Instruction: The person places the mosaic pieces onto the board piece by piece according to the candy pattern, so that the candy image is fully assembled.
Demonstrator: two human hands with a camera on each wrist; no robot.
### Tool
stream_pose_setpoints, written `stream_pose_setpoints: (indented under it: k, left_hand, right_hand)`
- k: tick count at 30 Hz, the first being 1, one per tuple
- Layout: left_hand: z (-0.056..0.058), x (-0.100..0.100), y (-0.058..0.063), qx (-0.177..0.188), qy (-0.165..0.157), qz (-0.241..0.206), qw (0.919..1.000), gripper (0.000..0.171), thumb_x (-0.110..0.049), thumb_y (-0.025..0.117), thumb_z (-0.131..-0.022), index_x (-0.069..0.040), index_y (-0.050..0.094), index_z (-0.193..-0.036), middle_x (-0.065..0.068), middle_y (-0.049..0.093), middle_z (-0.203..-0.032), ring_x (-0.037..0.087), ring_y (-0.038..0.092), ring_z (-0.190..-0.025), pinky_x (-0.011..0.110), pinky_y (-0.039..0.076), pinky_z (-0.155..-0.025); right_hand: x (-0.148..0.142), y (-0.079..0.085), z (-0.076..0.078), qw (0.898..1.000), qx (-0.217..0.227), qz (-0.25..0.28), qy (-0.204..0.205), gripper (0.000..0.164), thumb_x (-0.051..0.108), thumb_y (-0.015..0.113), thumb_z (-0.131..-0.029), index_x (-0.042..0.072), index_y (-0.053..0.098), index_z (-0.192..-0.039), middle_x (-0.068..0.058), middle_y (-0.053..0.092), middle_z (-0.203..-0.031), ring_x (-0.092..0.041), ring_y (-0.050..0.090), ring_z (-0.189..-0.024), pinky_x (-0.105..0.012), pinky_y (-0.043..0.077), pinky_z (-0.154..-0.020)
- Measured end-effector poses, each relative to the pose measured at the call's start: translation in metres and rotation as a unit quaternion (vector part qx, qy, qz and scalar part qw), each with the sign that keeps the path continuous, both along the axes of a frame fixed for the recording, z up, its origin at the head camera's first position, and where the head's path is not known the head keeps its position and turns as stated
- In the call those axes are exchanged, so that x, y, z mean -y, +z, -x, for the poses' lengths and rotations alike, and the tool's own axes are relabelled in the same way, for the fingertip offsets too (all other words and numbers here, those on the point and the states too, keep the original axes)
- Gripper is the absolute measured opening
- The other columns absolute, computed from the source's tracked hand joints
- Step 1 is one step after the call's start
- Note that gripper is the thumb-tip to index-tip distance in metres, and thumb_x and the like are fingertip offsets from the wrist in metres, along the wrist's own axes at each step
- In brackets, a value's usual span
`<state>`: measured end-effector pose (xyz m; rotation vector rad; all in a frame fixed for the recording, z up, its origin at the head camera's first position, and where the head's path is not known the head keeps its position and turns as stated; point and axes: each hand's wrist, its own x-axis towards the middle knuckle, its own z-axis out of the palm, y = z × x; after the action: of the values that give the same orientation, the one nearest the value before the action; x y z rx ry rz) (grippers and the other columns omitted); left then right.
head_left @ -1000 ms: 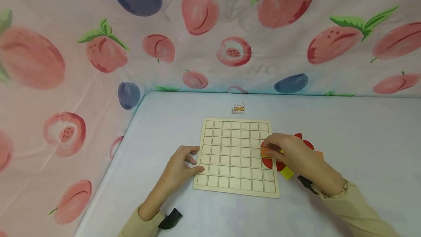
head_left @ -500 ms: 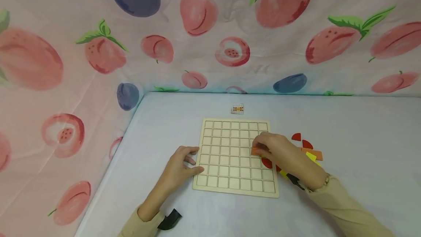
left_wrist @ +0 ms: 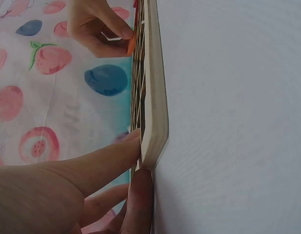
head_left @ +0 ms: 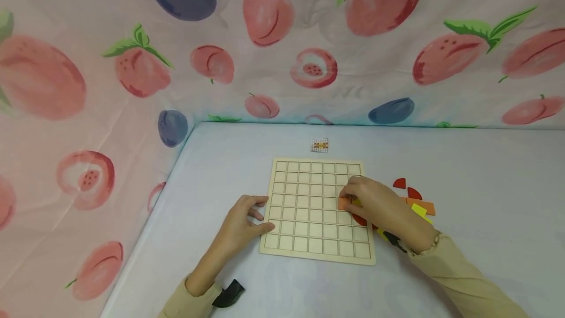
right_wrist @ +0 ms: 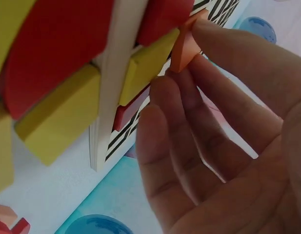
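Observation:
A pale wooden grid board [head_left: 304, 216] lies on the white table. My left hand [head_left: 243, 219] rests at its left edge; in the left wrist view the thumb [left_wrist: 106, 155] lies over the top side and another finger touches the edge. Over the right part of the board, my right hand [head_left: 375, 202] pinches a small orange tile [head_left: 343, 204] between thumb and fingers. The right wrist view shows this orange tile [right_wrist: 184, 51] tilted against the grid, beside a yellow tile [right_wrist: 148, 68] and a red piece [right_wrist: 162, 19] at the board's right side, partly hidden from above by my hand.
Right of the board lie loose red quarter-round pieces [head_left: 414, 193], orange tiles [head_left: 421, 206] and yellow pieces [head_left: 419, 209], some hidden beneath my right forearm. A small pattern card [head_left: 320, 145] lies behind the board. Fruit-printed cloth [head_left: 265, 77] stands at the back and left.
My right hand has moved left with the orange tile, from the board's right edge to about one column further in, then stayed nearly still. The left hand keeps its place.

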<state>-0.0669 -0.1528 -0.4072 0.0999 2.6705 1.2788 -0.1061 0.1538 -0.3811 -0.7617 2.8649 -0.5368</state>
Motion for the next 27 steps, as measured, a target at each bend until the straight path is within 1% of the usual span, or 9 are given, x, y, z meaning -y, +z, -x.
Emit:
stream_pose_setpoints:
  k: [2,6,14,20,24,27]
  left_hand:
    - [0.0,0.0,0.0,-0.001,0.001,0.002,1.0,0.059,-0.009,0.085,-0.077,-0.006,0.061,-0.13,0.008,0.059,-0.12,0.015,0.06,-0.091,0.024,0.052,-0.072]
    - [0.001,0.0,0.0,0.0,0.002,0.004,1.0,0.059,-0.009,0.085,-0.077,-0.006,0.061,-0.131,0.008,0.059,-0.12,0.014,0.059,-0.091,0.024,0.052,-0.072]
    - [0.0,0.0,0.0,-0.001,0.001,0.0,1.0,0.059,-0.009,0.085,-0.077,-0.006,0.061,-0.13,0.008,0.059,-0.12,0.014,0.059,-0.091,0.024,0.052,-0.072]
    - [-0.001,0.0,-0.001,-0.002,-0.001,-0.003,1.0,0.059,-0.008,0.085,-0.077,-0.006,0.061,-0.13,0.008,0.059,-0.12,0.015,0.059,-0.091,0.024,0.052,-0.071]
    - [0.0,0.0,-0.001,-0.001,0.002,0.002,1.0,0.059,-0.009,0.085,-0.077,-0.006,0.061,-0.131,0.007,0.059,-0.12,0.014,0.059,-0.091,0.024,0.052,-0.073]
    - [0.0,0.0,-0.001,0.0,0.004,0.004,1.0,0.059,-0.009,0.085,-0.077,-0.007,0.061,-0.131,0.006,0.059,-0.12,0.014,0.059,-0.092,0.023,0.052,-0.073]
  right_hand:
    - [-0.001,-0.001,-0.001,1.0,-0.007,0.001,0.0,0.016,0.021,0.08,-0.084,0.01,0.077,-0.095,0.002,0.06,-0.086,-0.012,0.05,-0.077,-0.026,0.049,-0.068]
    - [-0.001,-0.002,-0.002,1.0,-0.021,0.003,0.007,0.017,0.021,0.08,-0.084,0.008,0.079,-0.095,0.002,0.061,-0.085,-0.013,0.051,-0.079,-0.025,0.049,-0.067]
    - [0.0,-0.003,-0.003,0.999,-0.04,0.004,-0.002,0.019,0.021,0.083,-0.081,0.011,0.077,-0.097,0.001,0.063,-0.089,-0.016,0.054,-0.083,-0.03,0.052,-0.071]
    - [-0.007,-0.001,-0.003,1.0,-0.029,-0.003,-0.01,0.021,0.024,0.083,-0.081,0.013,0.075,-0.097,0.001,0.064,-0.093,-0.017,0.056,-0.087,-0.031,0.053,-0.073]
    - [-0.016,0.002,-0.001,0.999,-0.029,0.007,-0.01,0.02,0.02,0.083,-0.081,0.012,0.074,-0.097,-0.001,0.065,-0.096,-0.022,0.058,-0.092,-0.033,0.053,-0.074]
    - [-0.024,0.004,-0.001,0.999,-0.028,0.014,-0.009,0.018,0.015,0.08,-0.083,0.009,0.074,-0.099,-0.004,0.066,-0.099,-0.026,0.059,-0.097,-0.037,0.053,-0.077]
